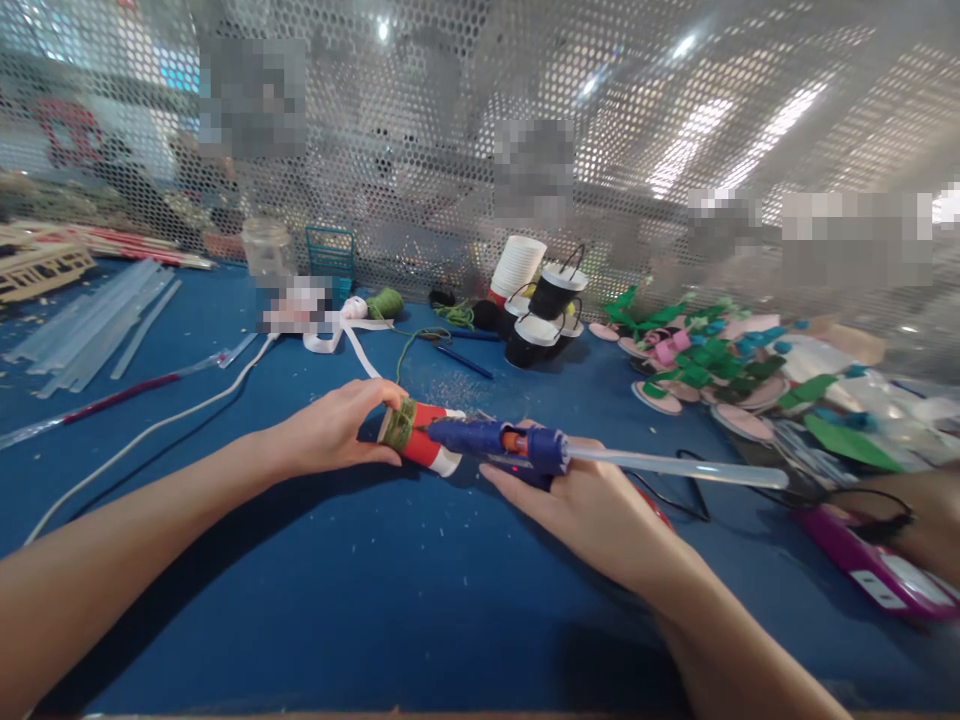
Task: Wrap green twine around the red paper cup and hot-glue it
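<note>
Between the thumb and fingers of my left hand [349, 425] is a small red and white paper cup [430, 440], tipped on its side. Green yarn [402, 424] is wound around the cup's end near my fingers, and a strand trails from it to the back. My right hand [581, 505] grips a blue hot glue gun [487, 440], its nozzle pointing left at the yarn's edge. Whether the nozzle touches the cup I cannot tell. A long clear glue stick [682, 466] sticks out of the gun's rear, to the right.
Stacked white cups [519, 265] and small black cups with handles [534, 338] stand at the back. Glue sticks [90, 325] lie left, near a white cord [157, 430]. Paper flowers and leaves [705, 355] pile up right, beside a purple power strip [874, 565] and another person's arm.
</note>
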The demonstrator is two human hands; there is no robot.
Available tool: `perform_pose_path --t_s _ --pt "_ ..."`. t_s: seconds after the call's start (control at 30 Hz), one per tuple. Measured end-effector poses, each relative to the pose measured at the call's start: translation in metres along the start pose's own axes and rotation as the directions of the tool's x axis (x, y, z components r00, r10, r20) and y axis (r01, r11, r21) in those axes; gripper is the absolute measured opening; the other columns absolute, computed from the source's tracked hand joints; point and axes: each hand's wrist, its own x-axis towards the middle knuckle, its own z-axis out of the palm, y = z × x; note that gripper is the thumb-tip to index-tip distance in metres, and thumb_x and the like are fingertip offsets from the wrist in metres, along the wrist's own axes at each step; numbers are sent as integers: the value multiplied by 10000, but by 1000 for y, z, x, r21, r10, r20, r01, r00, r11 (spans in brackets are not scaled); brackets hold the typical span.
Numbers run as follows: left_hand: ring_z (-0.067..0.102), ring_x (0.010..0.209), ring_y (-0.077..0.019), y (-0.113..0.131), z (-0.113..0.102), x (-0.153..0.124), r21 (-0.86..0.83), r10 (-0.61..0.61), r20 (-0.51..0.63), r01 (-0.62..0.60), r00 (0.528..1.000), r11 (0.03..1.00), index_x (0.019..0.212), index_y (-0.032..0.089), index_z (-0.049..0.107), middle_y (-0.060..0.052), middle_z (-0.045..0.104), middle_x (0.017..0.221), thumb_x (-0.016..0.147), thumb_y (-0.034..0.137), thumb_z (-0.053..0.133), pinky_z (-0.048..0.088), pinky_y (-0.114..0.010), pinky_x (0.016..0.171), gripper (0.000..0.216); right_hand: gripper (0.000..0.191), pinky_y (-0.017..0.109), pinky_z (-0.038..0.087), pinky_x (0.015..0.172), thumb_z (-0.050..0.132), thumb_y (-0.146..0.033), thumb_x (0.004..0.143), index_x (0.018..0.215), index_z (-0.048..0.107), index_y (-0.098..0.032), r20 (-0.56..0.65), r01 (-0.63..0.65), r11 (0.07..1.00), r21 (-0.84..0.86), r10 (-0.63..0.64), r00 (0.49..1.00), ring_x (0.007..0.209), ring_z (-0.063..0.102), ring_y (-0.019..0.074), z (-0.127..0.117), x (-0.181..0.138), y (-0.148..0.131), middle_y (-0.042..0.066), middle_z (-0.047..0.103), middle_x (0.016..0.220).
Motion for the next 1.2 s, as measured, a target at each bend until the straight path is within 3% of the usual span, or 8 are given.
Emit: perform_pose_path --t_s 0.73,0.9,1.2 --pt "515 1082 -242 -6 4 -3 51 141 -55 -139 988 989 940 199 423 -116 539 1145 683 255 692 431 -399 876 377 127 228 403 465 525 -317 771 703 553 -214 -34 -3 999 -38 2 999 487 512 124 -1 0 0 -26 598 610" --pt "504 1093 -245 -10 6 -4 72 192 -65 -187 979 980 929 185 438 -129 522 1168 718 241 664 430 -411 884 314 122 238 417 478 525 -296 768 808 599 -207 -12 -5 998 -56 4 1000 501 531 137 -3 0 -4 -15 627 648" --pt "502 1089 -249 -12 8 -4 84 259 -97 -251 961 964 961 182 434 -142 518 1163 740 218 646 435 -422 880 309 137 271 458 542 522 -277 761 784 622 -186 5 -51 998 -38 52 999 568 587 170 -6 4 -7 20 653 664"
